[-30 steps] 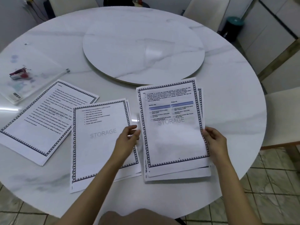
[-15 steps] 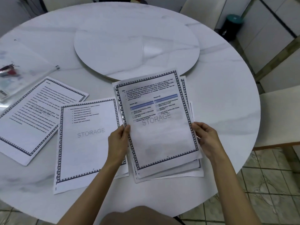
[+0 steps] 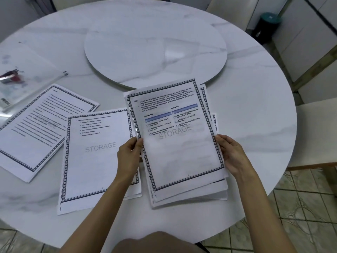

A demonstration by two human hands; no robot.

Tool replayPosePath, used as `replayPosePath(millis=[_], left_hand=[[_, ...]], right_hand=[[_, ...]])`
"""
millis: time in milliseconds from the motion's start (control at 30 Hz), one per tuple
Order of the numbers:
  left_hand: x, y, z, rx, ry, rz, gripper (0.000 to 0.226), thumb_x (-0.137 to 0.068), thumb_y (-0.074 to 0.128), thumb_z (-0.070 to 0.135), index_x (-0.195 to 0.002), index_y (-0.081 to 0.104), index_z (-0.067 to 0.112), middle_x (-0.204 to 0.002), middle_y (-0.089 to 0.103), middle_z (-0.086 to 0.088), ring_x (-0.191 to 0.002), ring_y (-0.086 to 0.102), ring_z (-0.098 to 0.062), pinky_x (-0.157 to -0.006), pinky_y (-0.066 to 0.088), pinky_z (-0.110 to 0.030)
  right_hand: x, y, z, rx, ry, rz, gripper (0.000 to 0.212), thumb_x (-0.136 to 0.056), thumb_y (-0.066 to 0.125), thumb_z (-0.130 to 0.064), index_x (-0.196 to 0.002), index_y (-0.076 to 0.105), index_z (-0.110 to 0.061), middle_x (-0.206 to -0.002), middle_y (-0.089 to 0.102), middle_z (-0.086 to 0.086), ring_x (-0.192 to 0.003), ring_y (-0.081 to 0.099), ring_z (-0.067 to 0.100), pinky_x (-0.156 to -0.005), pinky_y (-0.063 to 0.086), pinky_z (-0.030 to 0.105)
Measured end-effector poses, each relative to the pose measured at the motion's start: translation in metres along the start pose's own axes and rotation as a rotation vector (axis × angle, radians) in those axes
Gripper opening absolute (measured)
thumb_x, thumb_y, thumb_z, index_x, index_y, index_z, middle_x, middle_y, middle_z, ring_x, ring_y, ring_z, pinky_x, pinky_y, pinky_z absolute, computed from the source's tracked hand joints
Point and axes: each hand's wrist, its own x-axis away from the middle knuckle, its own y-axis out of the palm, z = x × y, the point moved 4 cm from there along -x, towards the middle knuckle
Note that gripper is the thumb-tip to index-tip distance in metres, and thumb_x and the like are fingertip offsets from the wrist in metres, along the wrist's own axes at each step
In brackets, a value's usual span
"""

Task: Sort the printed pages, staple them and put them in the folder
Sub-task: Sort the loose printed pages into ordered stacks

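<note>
Still on the sorting step, nothing stapled yet. My left hand (image 3: 128, 157) pinches the left edge of the top page (image 3: 182, 152), thumb on top with the other fingers tucked under, and my right hand (image 3: 230, 154) curls round the right edge the same way. I honestly can't tell how many sheets are in that pinch. The page sits a bit crooked over the messy stack (image 3: 189, 196) near the table edge in front of me.

Two piles are already laid out to the left: the middle pile (image 3: 94, 161) just beside my left hand, and the far-left pile (image 3: 36, 128) at an angle.

Next move, I reckon: read the page number at the bottom, then drop the sheet on whichever pile it belongs to without dragging the ones under it along.

The clear folder (image 3: 32, 66) lies at the far left, well apart from my hands, with a small red thing (image 3: 10, 75) on or in it that I take for the stapler.

The surface is a round white marble-look table (image 3: 255, 106) with a lazy Susan (image 3: 155, 48) in the middle. There's a pale chair (image 3: 315, 134) on the right, a dark bin (image 3: 268, 24) behind, and a tiled floor (image 3: 300, 216).
</note>
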Motion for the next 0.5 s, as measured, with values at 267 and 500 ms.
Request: replayPosePath(millis=[267,500], left_hand=[[0.006,0.006,-0.011,0.068,-0.110,-0.137,0.015,-0.090,0.057,0.017,-0.088,0.059,0.003,-0.075,0.059,-0.009,-0.069,0.061,-0.016,-0.060,0.054,-0.023],[0.005,0.007,-0.007,0.086,-0.124,-0.150,0.010,-0.085,0.064,0.018,-0.094,0.062,0.014,-0.082,0.068,0.000,-0.061,0.066,-0.002,-0.050,0.048,-0.013]], right_hand=[[0.002,0.000,0.007,0.213,-0.119,0.123,0.006,-0.082,0.067,-0.012,-0.084,0.065,-0.017,-0.080,0.070,-0.004,-0.070,0.065,0.008,-0.068,0.054,0.020],[-0.005,-0.006,0.015,0.487,-0.175,0.196,0.009,-0.079,0.072,-0.017,-0.085,0.065,-0.019,-0.090,0.068,0.004,-0.083,0.062,0.018,-0.080,0.051,0.030]])
